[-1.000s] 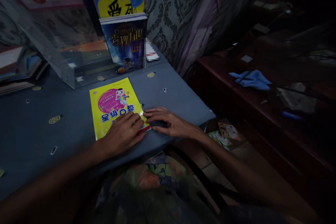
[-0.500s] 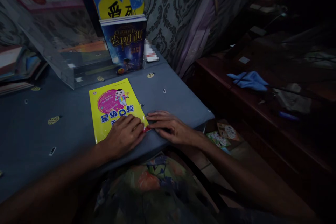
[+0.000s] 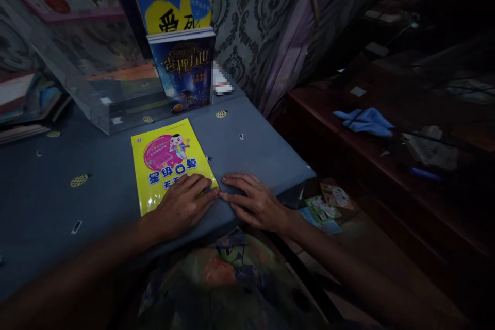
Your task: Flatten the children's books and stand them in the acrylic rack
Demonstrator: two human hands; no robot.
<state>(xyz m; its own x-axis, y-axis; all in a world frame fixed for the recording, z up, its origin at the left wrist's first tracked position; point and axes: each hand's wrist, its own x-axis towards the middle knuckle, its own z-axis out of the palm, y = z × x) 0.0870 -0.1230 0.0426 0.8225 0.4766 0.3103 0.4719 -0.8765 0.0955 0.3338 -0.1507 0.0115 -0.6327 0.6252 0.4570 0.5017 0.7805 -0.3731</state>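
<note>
A yellow workbook [image 3: 162,144] with a pink circle and a cartoon child lies flat near the front edge of the cloth-covered table. Its title appears upside down to me. My left hand [image 3: 183,206] rests on its lower part, fingers bent over the cover and thumb stretched towards the near right corner. It covers part of the title. At that same corner my right hand [image 3: 253,198] lies with its fingers spread, mostly on the cloth. Its fingertips meet my left thumb at the corner; whether they pinch the cover cannot be made out.
Books, a dark blue one [image 3: 189,75] in front, stand upright in a clear holder [image 3: 93,108] at the back. More books [image 3: 27,103] are stacked at far left. To the right, a dark red bench [image 3: 309,108] carries a blue cloth [image 3: 365,121]. Booklets [image 3: 323,209] lie below the table's right edge.
My left thumb has stretched out to the workbook's corner, and the fingers have shifted slightly. My right hand has come a little nearer to me. The view has tilted slightly.
</note>
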